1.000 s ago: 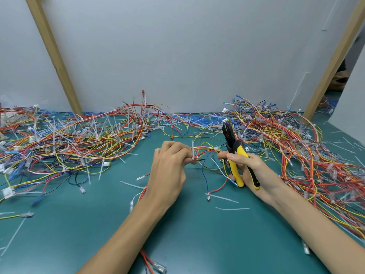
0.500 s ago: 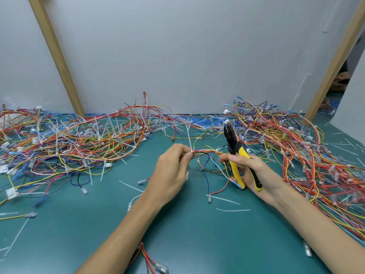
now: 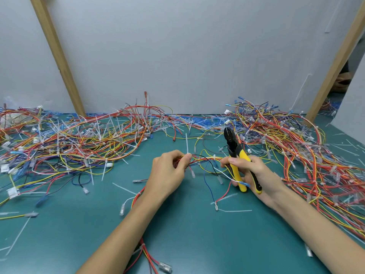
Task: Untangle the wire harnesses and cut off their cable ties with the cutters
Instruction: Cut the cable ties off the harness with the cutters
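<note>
- Left hand (image 3: 167, 173): thumb and forefinger pinch the wire harness (image 3: 203, 159) right at a cable tie (image 3: 186, 143). Firm pinch, the other fingers curled under.
- Right hand (image 3: 256, 175): wrapped round the yellow handles of the cutters (image 3: 233, 148). The jaws look closed. My forefinger lies across the handles beside the harness end; I can't tell whether it also nips the wires.
- The harness runs roughly left-right between my two hands, held just above the green table (image 3: 197, 234), with loose leads drooping below it.
- Key relation: the tie's tail stands nearly upright out of my left pinch, so its long axis crosses the harness at about a right angle.
- The cutters also point up and away, nose tilted slightly left, so the blades sit roughly parallel to the tail, not across it.
- The nose is right of the tie and higher than its head, with a clear gap between them.
- My judgement: I need to tip the nose down and left, open the jaws, and bite the loop at the bundle, not the tail.
- A second tie (image 3: 214, 156) sits on the same run, nearer my right hand and the shorter reach for the cutters.
- Risk: the blades could catch wire insulation, since the loop sits tight on the wires.
- Tangled piles lie on the left (image 3: 79, 139) and right (image 3: 296, 139), both apart from this harness.
</note>
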A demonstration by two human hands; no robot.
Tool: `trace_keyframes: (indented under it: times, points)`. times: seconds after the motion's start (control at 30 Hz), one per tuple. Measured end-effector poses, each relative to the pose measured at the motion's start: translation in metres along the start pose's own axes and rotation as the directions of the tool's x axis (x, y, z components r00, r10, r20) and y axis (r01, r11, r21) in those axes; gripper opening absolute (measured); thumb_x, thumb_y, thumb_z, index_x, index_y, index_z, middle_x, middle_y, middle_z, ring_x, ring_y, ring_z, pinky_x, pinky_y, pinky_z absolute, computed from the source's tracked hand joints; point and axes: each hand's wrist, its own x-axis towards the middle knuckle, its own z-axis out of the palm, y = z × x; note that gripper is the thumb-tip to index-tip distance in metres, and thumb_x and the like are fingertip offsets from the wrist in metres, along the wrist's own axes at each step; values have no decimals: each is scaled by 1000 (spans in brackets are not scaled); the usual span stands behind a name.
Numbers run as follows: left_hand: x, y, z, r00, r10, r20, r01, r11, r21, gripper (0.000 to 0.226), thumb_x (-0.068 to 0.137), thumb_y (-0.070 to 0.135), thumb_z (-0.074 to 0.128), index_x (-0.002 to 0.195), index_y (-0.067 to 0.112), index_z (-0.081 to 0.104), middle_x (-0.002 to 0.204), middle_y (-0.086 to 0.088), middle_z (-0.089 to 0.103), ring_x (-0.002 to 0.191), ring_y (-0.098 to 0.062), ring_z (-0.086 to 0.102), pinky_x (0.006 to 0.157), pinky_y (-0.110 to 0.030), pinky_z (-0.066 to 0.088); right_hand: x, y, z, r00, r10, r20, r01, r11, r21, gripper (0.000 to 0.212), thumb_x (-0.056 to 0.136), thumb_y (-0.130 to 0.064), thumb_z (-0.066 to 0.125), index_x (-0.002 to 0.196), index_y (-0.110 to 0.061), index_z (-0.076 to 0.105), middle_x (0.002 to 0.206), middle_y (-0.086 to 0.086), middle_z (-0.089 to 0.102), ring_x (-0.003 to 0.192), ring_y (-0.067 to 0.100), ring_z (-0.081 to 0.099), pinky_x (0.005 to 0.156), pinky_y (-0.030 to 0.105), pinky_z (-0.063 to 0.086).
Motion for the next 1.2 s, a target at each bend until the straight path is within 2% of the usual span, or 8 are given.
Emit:
trace_keyframes:
  times: [0.13,0.37,0.57,0.67,0.8,0.93,1.1,1.2]
  points:
    - [5,-4,-2,997,-67,44,53,963,263,48,97,61,43,82,22,66,73,6,66,82,-14,58,84,-35,31,0,0,2,999,1,-43,1,999,36,29,75,-36,71,90,-13,80,98,6,74,87,12,62,62,34,48]
    - [8,-9,-32,928,-65,367,45,997,62,38,85,67,60,92,30,65,71,14,71,70,0,67,63,-20,41,2,0,0,997,40,-66,-22,967,253,25,74,-31,70,86,-12,81,91,7,70,83,10,66,56,30,47]
    - [8,-11,-68,827,-79,557,17,993,116,57,77,53,77,126,47,48,113,19,59,91,2,66,86,-28,55,9,0,-8,988,84,-129,-15,885,464,17,77,-20,67,84,-15,82,92,4,72,67,12,60,47,27,45]
    - [-7,-17,-91,794,-159,587,-18,958,285,69,68,64,75,129,44,49,112,19,62,101,5,61,97,-27,49,12,3,-14,985,99,-140,-7,840,543,20,78,-18,67,90,-13,82,97,4,73,72,14,63,47,28,45]
    - [-36,-17,-100,777,-206,595,-122,878,463,58,68,81,59,119,55,49,105,20,56,101,9,50,88,-18,42,14,6,-16,987,81,-140,15,814,580,22,77,-17,68,93,-11,81,102,6,73,75,13,67,49,30,45]
    - [-44,-6,-76,826,-234,513,-3,908,419,44,78,68,67,109,39,57,78,15,67,64,7,55,64,-17,43,14,7,-14,990,64,-126,16,836,548,23,78,-18,68,96,-11,81,102,4,73,68,12,66,51,29,46]
    - [-20,12,-53,735,-346,583,137,918,372,16,84,23,66,99,22,61,75,7,76,46,-6,59,48,-17,43,13,4,-15,987,83,-141,17,807,590,24,77,-17,68,95,-9,81,101,5,73,67,12,65,51,30,44]
    - [4,22,-56,799,-352,487,222,926,304,6,87,8,57,92,11,59,67,0,73,50,-17,67,43,-21,47,13,2,-15,985,91,-147,20,784,621,27,75,-16,68,98,-4,77,102,8,71,65,16,63,49,31,44]
